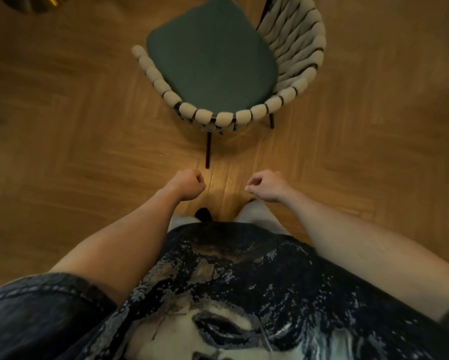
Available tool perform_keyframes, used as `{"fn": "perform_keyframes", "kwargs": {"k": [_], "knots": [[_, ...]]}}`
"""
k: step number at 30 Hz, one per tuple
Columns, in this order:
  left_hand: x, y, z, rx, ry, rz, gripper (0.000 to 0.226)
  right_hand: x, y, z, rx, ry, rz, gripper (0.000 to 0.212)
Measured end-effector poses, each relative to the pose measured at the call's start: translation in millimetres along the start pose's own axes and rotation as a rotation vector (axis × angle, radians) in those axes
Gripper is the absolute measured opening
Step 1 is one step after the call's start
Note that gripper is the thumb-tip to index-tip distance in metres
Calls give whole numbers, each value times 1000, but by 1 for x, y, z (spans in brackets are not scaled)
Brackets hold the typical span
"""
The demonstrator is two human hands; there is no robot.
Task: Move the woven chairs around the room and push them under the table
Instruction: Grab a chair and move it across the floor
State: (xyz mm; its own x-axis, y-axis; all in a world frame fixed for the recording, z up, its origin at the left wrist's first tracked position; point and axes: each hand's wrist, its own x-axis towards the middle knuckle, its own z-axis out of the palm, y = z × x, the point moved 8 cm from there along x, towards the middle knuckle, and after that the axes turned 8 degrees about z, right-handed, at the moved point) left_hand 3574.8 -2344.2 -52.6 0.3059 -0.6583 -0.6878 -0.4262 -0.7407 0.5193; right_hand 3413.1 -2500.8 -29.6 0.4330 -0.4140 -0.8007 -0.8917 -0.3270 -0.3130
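A woven chair [290, 61] with thick pale cord around its curved back, a dark green seat cushion [210, 58] and thin black legs stands on the wooden floor just ahead of me, its back rim nearest me. My left hand [189, 184] hangs below the rim with the fingers curled into a fist, holding nothing. My right hand [266, 185] is beside it, fingers loosely curled, also holding nothing. Neither hand touches the chair. No table top shows in this view.
Herringbone wooden floor [75, 113] surrounds the chair on both sides. A dark round shape with a brass glint [28, 2] sits at the top left corner. My dark printed shirt fills the bottom of the view, with my feet below the hands.
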Motion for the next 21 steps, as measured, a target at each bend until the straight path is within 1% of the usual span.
{"fn": "perform_keyframes", "kwargs": {"k": [2, 5, 6, 8, 11, 13, 15, 17, 19, 21], "knots": [[19, 20, -13, -6, 21, 23, 14, 19, -8, -22, -17, 5, -13, 16], [52, 50, -33, -24, 103, 41, 13, 51, -17, -59, -84, 45, -42, 8], [64, 59, -40, -33, 133, 40, 12, 62, -20, -72, -99, 54, -56, 10], [86, 75, -55, -47, 205, 41, 11, 80, -26, -101, -132, 76, -88, 21], [115, 100, -74, 25, 337, 59, 23, 106, -36, -145, -246, 116, -163, 33], [133, 113, -80, 114, 372, 69, 34, 125, -38, -169, -367, 127, -203, 40], [153, 118, -78, 195, 298, 35, 50, 144, -40, -188, -512, 134, -251, 46], [171, 117, -70, 245, 154, -38, 63, 161, -41, -201, -629, 112, -311, 51], [185, 114, -58, 296, 18, -85, 72, 177, -41, -206, -735, 80, -350, 59], [194, 113, -51, 337, -65, -113, 76, 192, -37, -212, -820, 30, -335, 63]]}}
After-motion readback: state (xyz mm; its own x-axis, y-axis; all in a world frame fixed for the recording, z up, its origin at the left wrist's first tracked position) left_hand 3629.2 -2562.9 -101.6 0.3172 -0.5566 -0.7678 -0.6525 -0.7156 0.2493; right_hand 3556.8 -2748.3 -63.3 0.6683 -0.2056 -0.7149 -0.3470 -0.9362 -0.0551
